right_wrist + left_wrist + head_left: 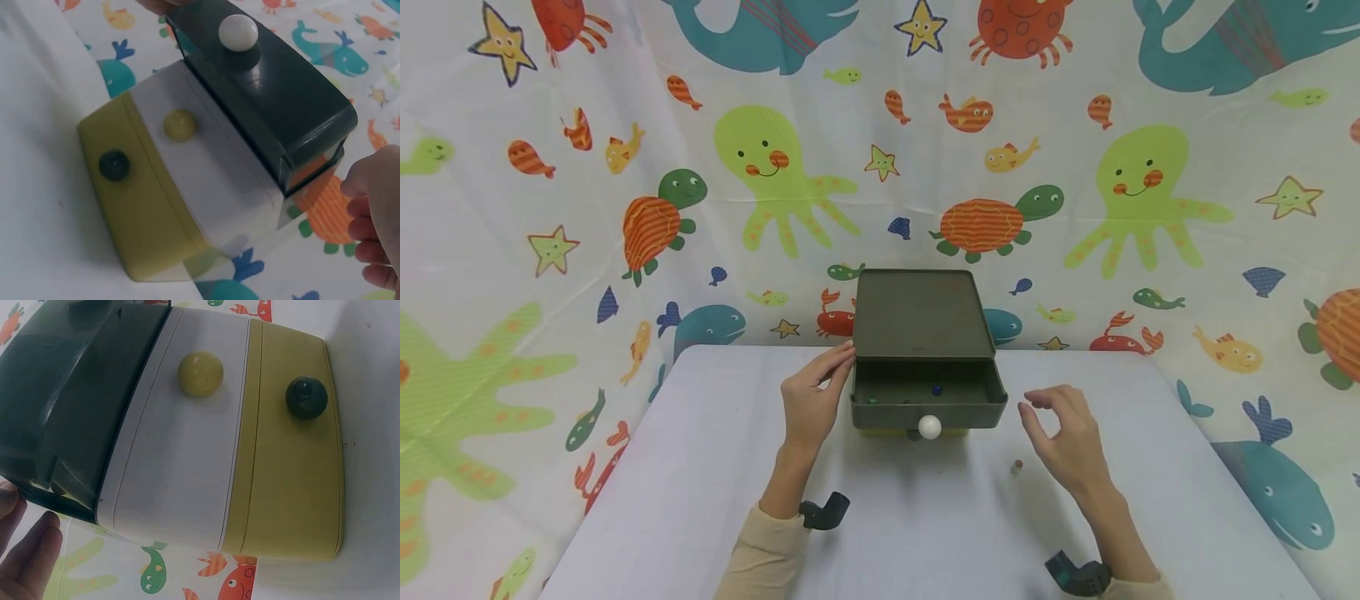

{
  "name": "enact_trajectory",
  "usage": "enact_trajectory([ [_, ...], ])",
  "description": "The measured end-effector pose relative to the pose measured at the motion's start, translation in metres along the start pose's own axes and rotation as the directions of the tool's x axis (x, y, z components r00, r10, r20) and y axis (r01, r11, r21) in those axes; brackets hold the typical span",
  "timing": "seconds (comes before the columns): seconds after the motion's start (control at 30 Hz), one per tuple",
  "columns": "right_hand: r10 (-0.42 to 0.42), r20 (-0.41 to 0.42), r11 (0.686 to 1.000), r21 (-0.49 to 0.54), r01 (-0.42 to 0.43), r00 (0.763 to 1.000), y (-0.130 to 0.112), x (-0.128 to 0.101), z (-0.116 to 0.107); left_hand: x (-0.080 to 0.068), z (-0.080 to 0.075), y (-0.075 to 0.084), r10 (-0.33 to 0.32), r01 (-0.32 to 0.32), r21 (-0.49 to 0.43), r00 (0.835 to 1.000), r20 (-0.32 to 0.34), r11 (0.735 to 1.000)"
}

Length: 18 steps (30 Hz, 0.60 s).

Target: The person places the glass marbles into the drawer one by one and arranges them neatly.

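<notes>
A small chest of drawers stands on the table, its dark green top drawer [880,417] pulled out. Inside that drawer lie a blue marble [936,390], a green marble [872,401] and another small dark piece. A white knob [238,33] sits on its front. My left hand [811,400] touches the chest's upper left side with its fingertips, the fingers mostly straight. To the right of the drawer, my right hand [1070,437] hovers with loosely bent fingers, thumb and forefinger apart and nothing visible between them. Two small marble-like pieces, one brown [1018,463], appear below it.
Below the green drawer are a white drawer [175,450] with a yellow knob and a yellow drawer [287,487] with a dark green knob, both closed. The white table [925,533] meets a sea-animal patterned cloth [880,83] behind and at the sides.
</notes>
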State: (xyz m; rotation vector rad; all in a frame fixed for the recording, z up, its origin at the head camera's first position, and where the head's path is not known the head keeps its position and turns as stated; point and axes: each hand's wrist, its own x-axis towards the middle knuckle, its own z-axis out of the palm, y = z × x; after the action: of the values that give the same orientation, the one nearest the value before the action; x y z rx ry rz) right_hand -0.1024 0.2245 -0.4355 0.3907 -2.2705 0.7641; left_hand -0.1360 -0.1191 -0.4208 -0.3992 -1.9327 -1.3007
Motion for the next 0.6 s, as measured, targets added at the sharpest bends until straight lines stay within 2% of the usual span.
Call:
enact_trajectory([
  [0.6,0.045,0.042,0.998,-0.048,-0.043,0.998,0.012,-0.021,0.011,0.000,0.001,-0.002,0.037,-0.037,-0.014,0.999,-0.022,0.999],
])
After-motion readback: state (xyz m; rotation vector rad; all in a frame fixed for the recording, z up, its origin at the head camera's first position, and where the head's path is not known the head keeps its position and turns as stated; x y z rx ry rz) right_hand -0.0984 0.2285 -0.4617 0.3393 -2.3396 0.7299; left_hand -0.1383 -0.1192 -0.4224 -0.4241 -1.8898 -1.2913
